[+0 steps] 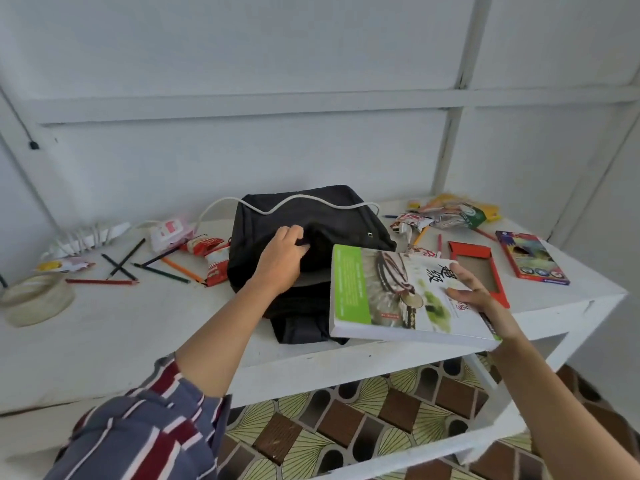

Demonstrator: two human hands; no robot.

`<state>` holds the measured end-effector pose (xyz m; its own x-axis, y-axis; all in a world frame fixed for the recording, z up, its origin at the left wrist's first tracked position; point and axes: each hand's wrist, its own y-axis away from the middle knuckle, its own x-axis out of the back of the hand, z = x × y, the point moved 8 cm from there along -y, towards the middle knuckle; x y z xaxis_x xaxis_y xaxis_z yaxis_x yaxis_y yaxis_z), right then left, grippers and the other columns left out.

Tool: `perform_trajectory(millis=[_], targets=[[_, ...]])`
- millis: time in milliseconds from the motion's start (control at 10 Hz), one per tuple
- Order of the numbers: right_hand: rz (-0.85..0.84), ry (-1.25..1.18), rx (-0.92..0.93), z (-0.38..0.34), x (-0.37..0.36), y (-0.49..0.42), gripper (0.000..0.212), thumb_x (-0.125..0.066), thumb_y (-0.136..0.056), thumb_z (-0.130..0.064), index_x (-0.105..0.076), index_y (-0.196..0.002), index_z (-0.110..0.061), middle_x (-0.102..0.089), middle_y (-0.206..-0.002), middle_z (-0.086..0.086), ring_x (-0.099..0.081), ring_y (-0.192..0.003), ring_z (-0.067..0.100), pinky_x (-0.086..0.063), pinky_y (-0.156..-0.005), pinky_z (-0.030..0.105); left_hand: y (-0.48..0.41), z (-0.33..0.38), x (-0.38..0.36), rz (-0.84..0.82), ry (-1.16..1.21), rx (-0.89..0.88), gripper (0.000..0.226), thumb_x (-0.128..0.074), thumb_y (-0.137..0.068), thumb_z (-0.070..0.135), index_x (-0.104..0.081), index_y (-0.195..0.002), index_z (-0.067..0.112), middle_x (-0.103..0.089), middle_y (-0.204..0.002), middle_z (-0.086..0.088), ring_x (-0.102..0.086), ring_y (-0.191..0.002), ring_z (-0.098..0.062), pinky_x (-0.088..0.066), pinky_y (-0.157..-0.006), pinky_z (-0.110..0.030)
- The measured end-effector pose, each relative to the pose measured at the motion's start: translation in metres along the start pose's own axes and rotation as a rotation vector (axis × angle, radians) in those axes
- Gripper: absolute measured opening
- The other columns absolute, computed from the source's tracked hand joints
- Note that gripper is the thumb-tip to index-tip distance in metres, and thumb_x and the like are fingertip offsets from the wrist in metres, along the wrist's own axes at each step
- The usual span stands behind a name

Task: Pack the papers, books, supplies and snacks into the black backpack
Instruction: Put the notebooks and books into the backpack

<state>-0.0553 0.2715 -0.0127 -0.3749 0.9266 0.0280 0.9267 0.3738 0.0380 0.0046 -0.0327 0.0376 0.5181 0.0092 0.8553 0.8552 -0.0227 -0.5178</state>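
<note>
The black backpack (343, 220) lies flat in the middle of the white table (121, 327). My left hand (282, 259) grips the edge of its opening and lifts the flap. My right hand (476, 292) holds a thick white and green book (388, 296) by its right side, with the thumb on the cover, just in front of the bag's opening. Coloured pencils (152, 268) and red snack packets (211, 254) lie to the left of the bag. More snack packets (446, 213) and a coloured pencil box (531, 258) lie at the right.
A white cable (294, 202) runs across the top of the backpack from a power strip (86, 237) at the left. A roll of tape (36, 299) sits near the left edge. A red cardboard tray (479, 268) lies behind the book. Patterned floor shows below the table.
</note>
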Motion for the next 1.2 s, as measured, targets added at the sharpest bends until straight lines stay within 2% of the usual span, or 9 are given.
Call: perform_trajectory(millis=[100, 200, 300, 500, 600, 700, 800, 1000, 1200], targets=[[-0.037, 0.017, 0.053, 0.008, -0.001, -0.013, 0.047, -0.062, -0.078, 0.001, -0.054, -0.124, -0.004, -0.049, -0.111, -0.020, -0.046, -0.120, 0.004, -0.045, -0.069, 0.003, 0.000, 0.001, -0.012, -0.142, -0.149, 0.033, 0.053, -0.043, -0.091, 0.014, -0.033, -0.143, 0.012, -0.040, -0.135, -0.009, -0.043, -0.115, -0.029, -0.035, -0.094, -0.035], [-0.070, 0.159, 0.009, 0.004, -0.013, -0.016, 0.114, -0.085, -0.032, -0.052, -0.037, -0.131, -0.022, -0.052, -0.102, -0.024, -0.053, -0.084, -0.026, -0.042, -0.062, -0.003, 0.002, 0.002, -0.017, -0.285, 0.037, 0.054, 0.056, -0.046, -0.088, 0.010, -0.030, -0.140, 0.024, -0.047, -0.134, -0.008, -0.045, -0.122, -0.030, -0.028, -0.103, -0.041], [-0.101, 0.149, -0.012, 0.010, -0.017, -0.031, 0.141, -0.074, 0.004, -0.072, -0.029, -0.125, -0.037, -0.042, -0.100, -0.022, -0.049, -0.064, -0.031, -0.040, -0.056, -0.005, 0.008, -0.002, -0.025, -0.462, -0.004, 0.029, 0.049, -0.047, -0.090, 0.011, -0.038, -0.137, 0.022, -0.019, -0.155, -0.008, -0.013, -0.143, -0.031, -0.006, -0.115, -0.049], [-0.120, 0.117, 0.013, 0.003, -0.035, -0.034, 0.109, -0.079, -0.016, -0.044, -0.059, -0.122, -0.030, -0.055, -0.092, -0.026, -0.054, -0.081, -0.017, -0.036, -0.088, -0.001, 0.012, -0.016, -0.039, -0.535, -0.037, 0.091, 0.037, -0.050, -0.093, 0.027, -0.052, -0.129, 0.034, 0.008, -0.158, 0.006, 0.014, -0.144, -0.027, 0.006, -0.113, -0.057], [-0.222, -0.068, 0.063, -0.003, -0.050, -0.017, 0.043, -0.084, -0.057, -0.030, -0.071, -0.098, -0.034, -0.064, -0.093, -0.028, -0.058, -0.092, -0.010, -0.046, -0.073, 0.004, 0.009, -0.018, -0.043, -0.510, -0.034, 0.099, 0.039, -0.050, -0.092, 0.029, -0.051, -0.130, 0.036, 0.005, -0.158, 0.005, 0.013, -0.145, -0.025, 0.006, -0.112, -0.058], [-0.196, -0.087, 0.028, 0.002, -0.047, -0.022, 0.049, -0.064, -0.070, 0.005, -0.066, -0.108, -0.025, -0.051, -0.104, -0.017, -0.056, -0.089, -0.012, -0.047, -0.070, 0.004, 0.005, -0.023, -0.042, -0.485, 0.043, 0.105, 0.050, -0.052, -0.091, 0.022, -0.042, -0.137, 0.039, -0.003, -0.158, 0.002, 0.006, -0.145, -0.024, 0.005, -0.112, -0.058], [-0.192, -0.006, 0.002, 0.005, -0.046, -0.021, 0.044, -0.061, -0.073, 0.004, -0.064, -0.096, -0.034, -0.046, -0.119, -0.012, -0.048, -0.109, -0.007, -0.040, -0.088, 0.013, -0.006, -0.032, -0.030, -0.423, 0.215, 0.185, 0.051, -0.057, -0.088, 0.018, -0.047, -0.135, 0.035, -0.021, -0.154, 0.000, -0.010, -0.144, -0.023, 0.004, -0.113, -0.056], [-0.005, -0.132, -0.010, 0.003, -0.038, -0.028, 0.042, -0.044, -0.088, 0.008, -0.046, -0.119, -0.021, -0.048, -0.120, -0.012, -0.050, -0.107, 0.005, -0.046, -0.079, 0.014, -0.054, -0.049, 0.006, -0.251, 0.458, 0.235, 0.041, -0.066, -0.082, 0.019, -0.062, -0.122, 0.027, -0.049, -0.137, 0.000, -0.043, -0.128, -0.019, -0.024, -0.112, -0.037], [0.223, -0.571, -0.011, -0.006, -0.057, -0.043, 0.034, -0.053, -0.085, 0.007, -0.057, -0.104, -0.021, -0.063, -0.101, -0.004, -0.067, -0.073, 0.014, -0.055, -0.064, 0.028, -0.080, -0.059, 0.019, -0.187, 0.607, 0.231, 0.033, -0.069, -0.081, 0.021, -0.067, -0.114, 0.026, -0.058, -0.113, 0.005, -0.053, -0.108, -0.011, -0.033, -0.099, -0.022]])
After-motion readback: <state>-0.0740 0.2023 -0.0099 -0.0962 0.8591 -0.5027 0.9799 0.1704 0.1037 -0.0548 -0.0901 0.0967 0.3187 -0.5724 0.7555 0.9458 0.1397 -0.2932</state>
